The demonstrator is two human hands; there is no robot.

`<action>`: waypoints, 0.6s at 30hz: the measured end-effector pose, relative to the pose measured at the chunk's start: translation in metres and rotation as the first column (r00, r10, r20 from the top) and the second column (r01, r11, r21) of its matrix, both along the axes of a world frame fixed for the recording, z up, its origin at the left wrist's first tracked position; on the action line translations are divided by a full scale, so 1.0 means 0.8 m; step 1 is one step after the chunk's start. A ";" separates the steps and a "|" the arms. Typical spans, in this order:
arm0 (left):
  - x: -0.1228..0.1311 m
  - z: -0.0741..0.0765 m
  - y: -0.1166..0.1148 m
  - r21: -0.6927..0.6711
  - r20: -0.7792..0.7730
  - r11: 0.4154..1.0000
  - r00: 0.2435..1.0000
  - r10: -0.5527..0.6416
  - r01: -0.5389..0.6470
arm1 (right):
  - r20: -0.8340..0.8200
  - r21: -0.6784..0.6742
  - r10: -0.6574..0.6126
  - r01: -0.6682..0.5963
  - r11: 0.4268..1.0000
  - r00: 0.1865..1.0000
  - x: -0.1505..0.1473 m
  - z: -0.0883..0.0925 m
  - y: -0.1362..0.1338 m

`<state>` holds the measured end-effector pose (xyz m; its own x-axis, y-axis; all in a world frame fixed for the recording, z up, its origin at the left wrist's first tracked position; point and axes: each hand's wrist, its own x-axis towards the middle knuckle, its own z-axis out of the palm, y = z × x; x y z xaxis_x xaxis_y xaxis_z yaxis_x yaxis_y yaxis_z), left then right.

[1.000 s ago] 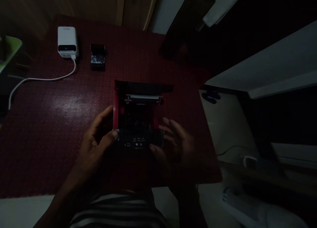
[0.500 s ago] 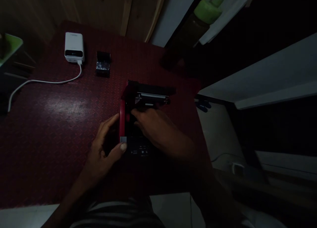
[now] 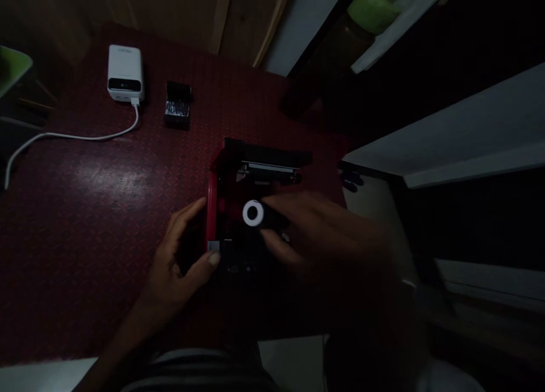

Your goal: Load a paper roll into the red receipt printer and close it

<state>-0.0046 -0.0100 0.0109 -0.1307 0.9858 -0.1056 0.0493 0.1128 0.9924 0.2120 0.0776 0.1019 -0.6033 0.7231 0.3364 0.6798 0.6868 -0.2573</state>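
Observation:
A small red and black device [image 3: 221, 193] with its lid raised sits on the dark red table [image 3: 106, 199]. My left hand [image 3: 181, 267] grips its left side, thumb on the front corner. My right hand [image 3: 323, 233], blurred by motion, is closed round a dark roll with a white end [image 3: 252, 213] and holds it over the device's open bay. The raised lid [image 3: 272, 156] shows a metal bar along its lower edge.
A white power bank [image 3: 125, 73] with a white cable [image 3: 76, 136] lies at the table's far left. A small black block [image 3: 177, 105] sits beside it. A green object [image 3: 374, 0] and a pale shelf lie beyond the table, wooden wall behind.
My right hand went from the device's right side into the open bay and has come up holding the roll with the white end. My left hand stayed on the left side.

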 end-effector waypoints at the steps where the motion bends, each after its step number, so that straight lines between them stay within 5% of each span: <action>1: 0.000 0.001 0.000 -0.013 0.003 1.000 1.000 0.001 0.000 | -0.081 -0.024 -0.040 0.038 0.999 0.996 0.012 0.004 -0.003; 4: 0.002 0.003 -0.001 -0.053 -0.005 0.998 1.000 0.015 -0.016 | -0.326 -0.129 -0.261 0.231 0.964 0.909 0.051 0.000 0.006; 6: 0.003 0.003 -0.001 -0.069 -0.021 0.997 0.999 0.029 -0.030 | -0.487 -0.200 -0.417 0.367 0.908 0.767 0.074 -0.021 0.026; 10: 0.003 0.001 0.000 -0.083 -0.022 0.996 0.999 0.040 -0.042 | -0.612 -0.417 -0.527 0.326 0.848 0.589 0.092 -0.091 0.072; 14: -0.001 -0.005 -0.002 -0.097 -0.027 0.995 0.999 0.030 -0.033 | -0.548 -0.545 -0.535 0.211 0.811 0.643 0.075 -0.145 0.085; 18: -0.002 -0.007 -0.004 -0.112 -0.018 0.993 0.999 0.039 -0.041 | -0.471 -0.563 -0.504 0.193 0.803 0.724 0.061 -0.161 0.075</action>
